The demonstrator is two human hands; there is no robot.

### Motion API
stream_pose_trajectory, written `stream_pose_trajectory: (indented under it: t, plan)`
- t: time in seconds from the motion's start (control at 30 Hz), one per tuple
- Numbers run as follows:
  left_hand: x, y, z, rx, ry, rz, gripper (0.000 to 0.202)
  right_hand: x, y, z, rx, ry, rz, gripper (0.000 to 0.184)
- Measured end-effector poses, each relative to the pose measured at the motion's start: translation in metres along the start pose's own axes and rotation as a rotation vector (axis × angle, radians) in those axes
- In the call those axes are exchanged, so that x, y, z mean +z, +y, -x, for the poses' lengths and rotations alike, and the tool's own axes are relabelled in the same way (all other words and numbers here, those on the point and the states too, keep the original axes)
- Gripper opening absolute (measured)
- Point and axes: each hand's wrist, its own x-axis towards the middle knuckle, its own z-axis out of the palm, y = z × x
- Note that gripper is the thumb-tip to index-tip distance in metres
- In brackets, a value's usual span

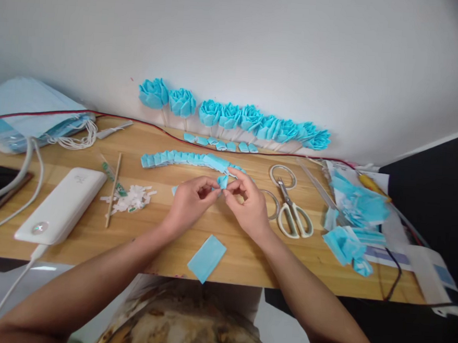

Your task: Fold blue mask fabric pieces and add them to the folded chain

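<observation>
Above the middle of the table, my left hand (192,201) and my right hand (247,203) pinch a small folded piece of blue fabric (222,181) between their fingertips, one on each side. Behind them a curved row of folded blue petals (171,158) lies on the wood, its right part half covered by my right hand. A flat blue rectangle (207,258) of the same material rests at the front edge, between my forearms. Further back are several small folded blue pieces (221,145).
Several blue fabric roses (230,115) on sticks lean along the wall. Right: scissors (295,220), a tape roll (283,177), blue scraps (358,201). Left: a white power bank (62,204), a wooden stick (113,190), white clippings (132,198), stacked mask sheets (30,102). A red-black cable (157,129) crosses behind.
</observation>
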Motion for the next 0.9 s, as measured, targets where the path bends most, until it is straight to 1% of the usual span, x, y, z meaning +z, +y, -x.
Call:
stream_pose_trajectory:
  t: [0.2,0.33,0.4,0.53,0.7,0.9]
  plan:
    - [-0.0010,0.0025,-0.0009,-0.014,-0.021,-0.006,0.013,0.0004,0.0026,0.0005,-0.103,0.002,0.097,0.050]
    - [-0.0014,0.0036,-0.0007,0.006,-0.016,-0.009,0.014,0.0001,0.0039,0.0002,-0.110,-0.011,0.115,0.051]
    - [-0.0016,0.0032,-0.0003,0.017,-0.024,-0.007,0.014,0.0000,0.0043,0.0000,-0.097,-0.018,0.113,0.052]
    - [-0.0019,0.0017,-0.0003,-0.006,-0.046,-0.004,0.016,0.0001,0.0047,-0.0007,-0.035,-0.043,0.064,0.054]
    - [-0.0019,0.0003,-0.0017,-0.007,-0.036,0.014,0.016,0.0005,0.0048,-0.0015,0.030,-0.045,-0.045,0.054]
    - [-0.0036,0.0025,-0.0041,-0.061,-0.050,0.062,0.019,-0.0005,0.0097,-0.0048,0.126,-0.090,-0.198,0.055]
